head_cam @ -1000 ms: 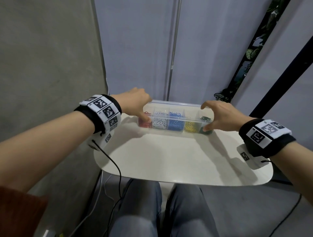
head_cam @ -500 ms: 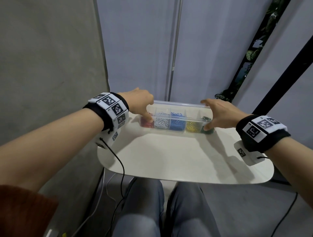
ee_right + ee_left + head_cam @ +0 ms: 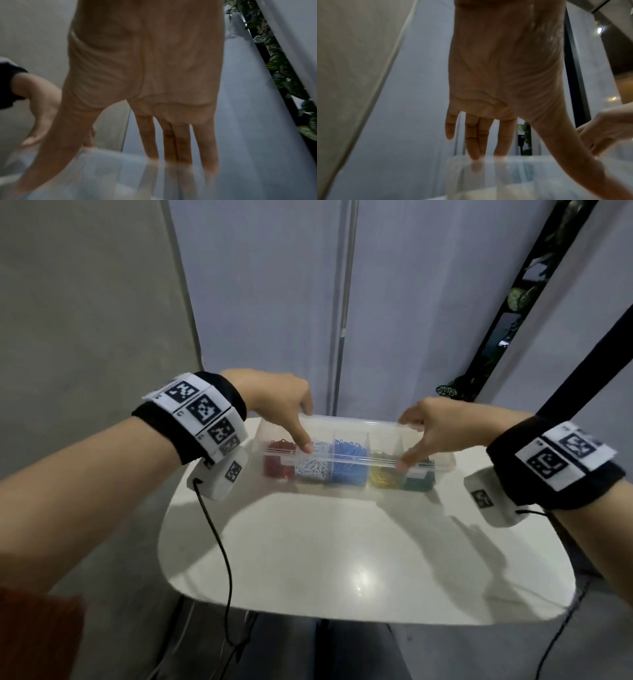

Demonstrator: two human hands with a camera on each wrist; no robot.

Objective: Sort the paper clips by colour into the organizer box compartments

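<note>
A clear organizer box (image 3: 445, 463) stands at the table's far edge. Its compartments hold red (image 3: 274, 465), white (image 3: 313, 470), blue (image 3: 349, 470), yellow (image 3: 385, 479) and green paper clips (image 3: 419, 482). A clear lid (image 3: 352, 440) lies tilted over the box, its front edge just above the rim. My left hand (image 3: 301, 428) grips the lid's left part, thumb on the front edge, fingers (image 3: 476, 148) at the back edge. My right hand (image 3: 411, 440) grips the right part the same way, its fingers (image 3: 180, 148) on the far edge.
The white rounded table (image 3: 342, 559) is bare in front of the box. A black cable (image 3: 219, 542) hangs from the left wrist camera over the table's left edge. A wall stands close on the left, a black pole (image 3: 582, 364) at the right.
Both hands stay on the lid. Each thumb has slid slightly inward along its front edge. The box has not moved.
</note>
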